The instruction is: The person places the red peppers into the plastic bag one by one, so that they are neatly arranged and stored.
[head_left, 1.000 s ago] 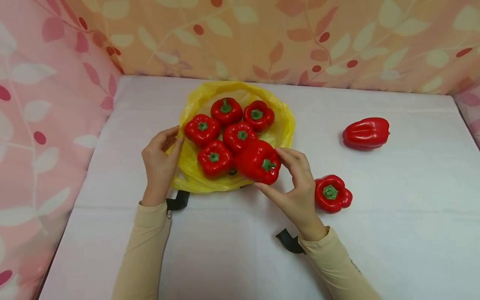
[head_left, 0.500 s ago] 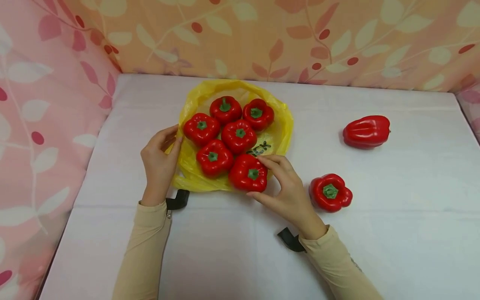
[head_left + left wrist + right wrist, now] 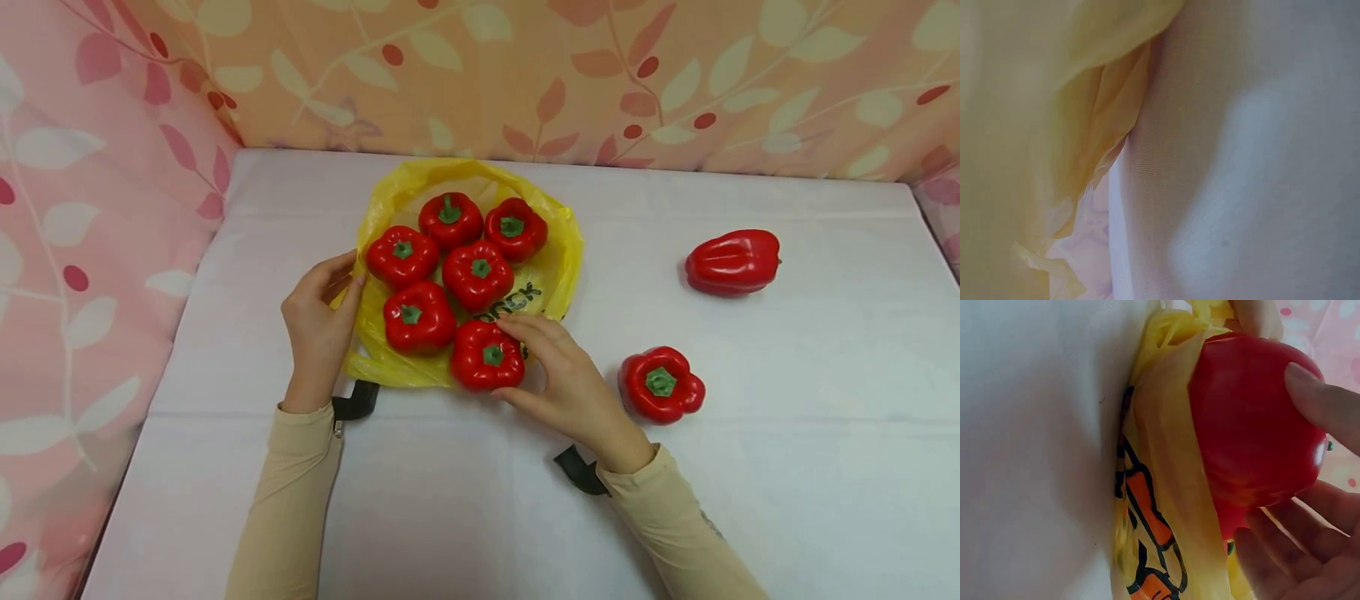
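In the head view a yellow plastic bag point(image 3: 572, 250) lies with its mouth spread upward and several red bell peppers in it, such as the middle bell pepper point(image 3: 477, 277). My left hand point(image 3: 318, 321) pinches the bag's left rim. My right hand point(image 3: 570, 387) grips a red bell pepper point(image 3: 487, 358) at the bag's near side, thumb on one side and fingers on the other. From the right wrist, this pepper point(image 3: 1250, 419) sits just inside the printed bag wall point(image 3: 1169, 462). The left wrist view has only blurred yellow plastic point(image 3: 1016, 137) close up; no fingers can be made out there.
Right of the bag, a red bell pepper point(image 3: 662, 385) stands stem up near my right wrist. Farther back, another pepper point(image 3: 733, 262) lies on its side. Everything rests on a white-covered table point(image 3: 810, 467), with a flowered curtain point(image 3: 525, 75) behind it.
My right hand has brought its pepper left and down to the bag's near side. The neighbouring pepper has shifted slightly left and tilted. My left hand stays at the rim.
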{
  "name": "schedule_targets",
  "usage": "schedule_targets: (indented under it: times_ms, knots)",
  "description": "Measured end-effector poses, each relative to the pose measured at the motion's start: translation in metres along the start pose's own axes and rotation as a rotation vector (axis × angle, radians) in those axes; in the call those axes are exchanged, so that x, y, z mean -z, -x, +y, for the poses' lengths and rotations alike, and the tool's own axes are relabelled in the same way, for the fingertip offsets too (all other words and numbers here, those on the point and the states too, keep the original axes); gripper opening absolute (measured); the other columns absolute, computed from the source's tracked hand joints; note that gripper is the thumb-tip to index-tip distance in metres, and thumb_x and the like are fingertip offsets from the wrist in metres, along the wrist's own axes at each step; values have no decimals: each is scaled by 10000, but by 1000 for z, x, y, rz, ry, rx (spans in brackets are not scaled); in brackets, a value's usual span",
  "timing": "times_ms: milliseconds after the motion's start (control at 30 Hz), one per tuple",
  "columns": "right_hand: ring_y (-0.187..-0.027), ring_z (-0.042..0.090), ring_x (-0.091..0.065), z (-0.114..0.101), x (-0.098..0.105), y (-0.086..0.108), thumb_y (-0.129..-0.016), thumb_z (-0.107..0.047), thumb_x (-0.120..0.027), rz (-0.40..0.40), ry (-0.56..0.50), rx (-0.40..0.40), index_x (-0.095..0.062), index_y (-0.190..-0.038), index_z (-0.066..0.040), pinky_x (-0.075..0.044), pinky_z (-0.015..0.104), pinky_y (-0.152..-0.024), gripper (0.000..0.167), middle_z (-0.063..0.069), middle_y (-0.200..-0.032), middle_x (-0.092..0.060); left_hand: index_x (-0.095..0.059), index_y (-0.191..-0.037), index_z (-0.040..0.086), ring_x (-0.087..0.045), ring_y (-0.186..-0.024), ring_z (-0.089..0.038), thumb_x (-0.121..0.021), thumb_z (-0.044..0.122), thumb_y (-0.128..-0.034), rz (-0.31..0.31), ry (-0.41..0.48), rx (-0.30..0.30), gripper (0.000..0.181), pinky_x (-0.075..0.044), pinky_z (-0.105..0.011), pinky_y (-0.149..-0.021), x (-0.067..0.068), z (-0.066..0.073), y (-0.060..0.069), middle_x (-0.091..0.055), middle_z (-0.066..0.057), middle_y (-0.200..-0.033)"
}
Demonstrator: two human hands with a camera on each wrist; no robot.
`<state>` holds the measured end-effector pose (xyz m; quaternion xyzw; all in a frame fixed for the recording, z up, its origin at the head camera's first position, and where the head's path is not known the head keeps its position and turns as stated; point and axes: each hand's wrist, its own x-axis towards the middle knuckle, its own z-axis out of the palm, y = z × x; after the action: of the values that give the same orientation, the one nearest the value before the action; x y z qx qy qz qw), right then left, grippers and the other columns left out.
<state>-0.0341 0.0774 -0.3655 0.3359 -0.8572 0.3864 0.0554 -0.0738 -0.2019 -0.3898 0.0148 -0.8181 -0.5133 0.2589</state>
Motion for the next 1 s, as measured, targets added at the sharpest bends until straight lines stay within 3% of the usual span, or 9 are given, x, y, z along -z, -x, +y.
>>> schedule_targets:
  times_ms: [133,500,1000]
  knots:
    - [-1255,231,-418,-1,2,-2,-703,-159,-845,-46,17,-15,-536,-1302,-28,-442,368,-1013,687,120,-1329,-483,-669,-1117,-25,-627,-1036,-190,-676,37,-851,6,1,0,273,-523,-282,-880,0,0,0,-668,-111,-1115]
    - [-1236,247,-433,-5,16,-7,-687,-130,-849,-156,68,59,-553,-1289,-13,-463,391,-989,681,119,-1300,-504,-669,-1116,-27,-629,-1034,-203,-671,29,-854,3,-19,-13,268,-523,-266,-876,-3,-2,-2,-669,-116,-1111]
    - [-1235,245,-439,-2,13,-9,-711,-117,-833,-212,-10,86,-549,-1282,-5,-475,379,-976,647,117,-1308,-514,-671,-1112,-24,-629,-1036,-198,-676,38,-853,-1,-18,-11,267,-529,-289,-869,0,-1,0,-669,-114,-1113]
